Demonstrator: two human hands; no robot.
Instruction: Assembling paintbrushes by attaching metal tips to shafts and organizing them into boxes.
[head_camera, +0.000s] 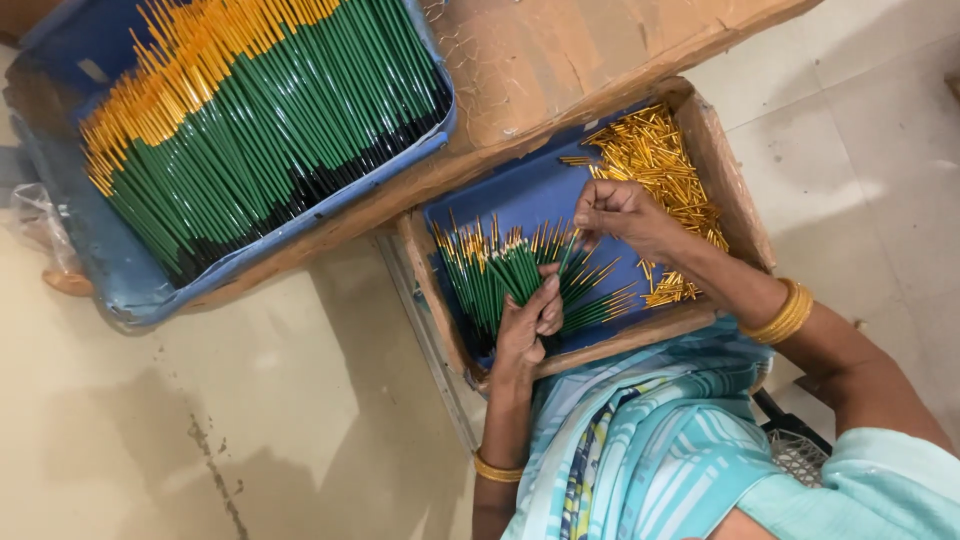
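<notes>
My left hand (530, 318) grips a fanned bundle of thin green sticks with gold tips (490, 268), held over a small wooden tray with a blue lining (520, 195). My right hand (612, 212) hovers just above the bundle's right side, fingers pinched on what looks like a single stick or gold tip; the item is too small to tell. A heap of loose gold metal tips (655, 160) lies in the tray's far right corner, beside my right hand.
A large blue tray (120, 275) at the upper left holds a dense layer of finished green sticks with gold tips (260, 110). It rests on a brown cardboard sheet (550, 60). Pale tiled floor (200, 420) surrounds everything. A black mesh object (800, 450) sits at the lower right.
</notes>
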